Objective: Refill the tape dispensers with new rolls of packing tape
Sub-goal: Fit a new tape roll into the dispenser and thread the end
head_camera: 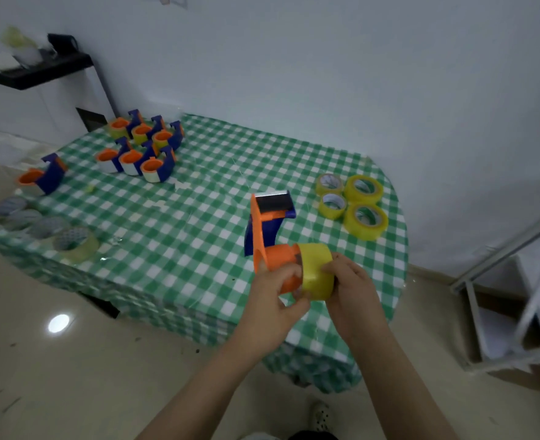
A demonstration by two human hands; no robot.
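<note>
Now: left hand [273, 301] grips dispenser [262, 228] by its orange hub [279, 257], fingers [291, 272] curled round it. Right hand [352, 290] clasps yellow roll [317, 269], which sits partway onto the hub. Both are held over the near edge of the checked surface [199, 223]. Four spare rolls [352, 203] lie at right, well apart; print on their cores is too blurred to read. Filled dispensers [141, 144] stand far left.

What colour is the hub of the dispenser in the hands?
Orange. The hub shows best in the head view, with the yellow tape roll partly on it.
</note>
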